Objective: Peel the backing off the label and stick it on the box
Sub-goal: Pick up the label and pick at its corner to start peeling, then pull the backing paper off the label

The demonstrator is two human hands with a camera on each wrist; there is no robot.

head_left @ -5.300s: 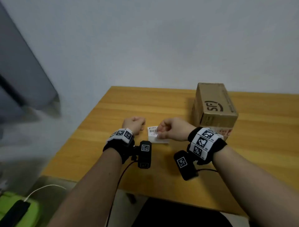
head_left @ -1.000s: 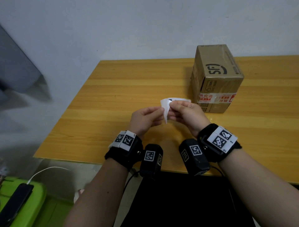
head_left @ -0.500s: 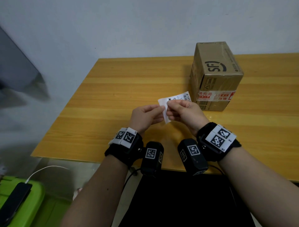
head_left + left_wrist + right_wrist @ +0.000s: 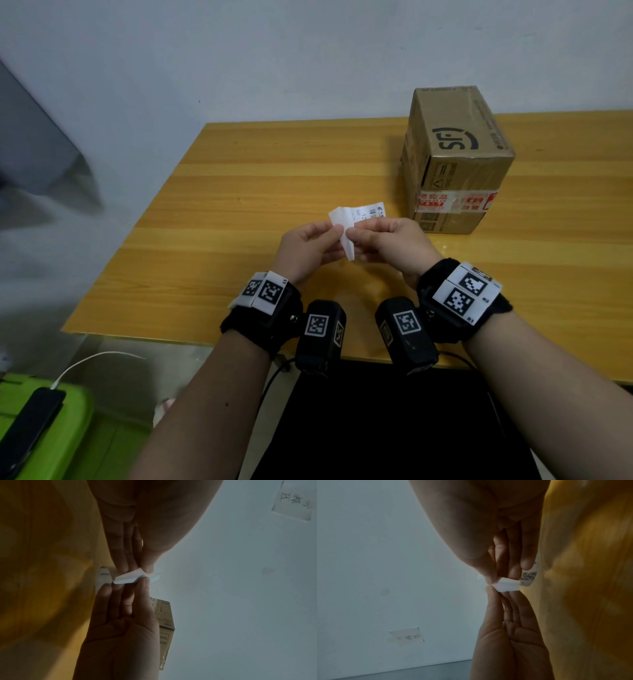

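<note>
Between the 2 pinches, backing (image 4: 339, 219) is partly peeled: left hand (image 4: 306, 248) pulls it, right hand (image 4: 394, 245) grips label (image 4: 371, 214). Next: finish peel w/ steady pull, then box (image 4: 455, 161).

The label (image 4: 356, 219) is thin white printed paper, the box (image 4: 455, 161) matt brown cardboard under glossy tape, the table (image 4: 260, 192) smooth varnished wood, the wristbands (image 4: 263, 308) seemingly black cloth.
</note>
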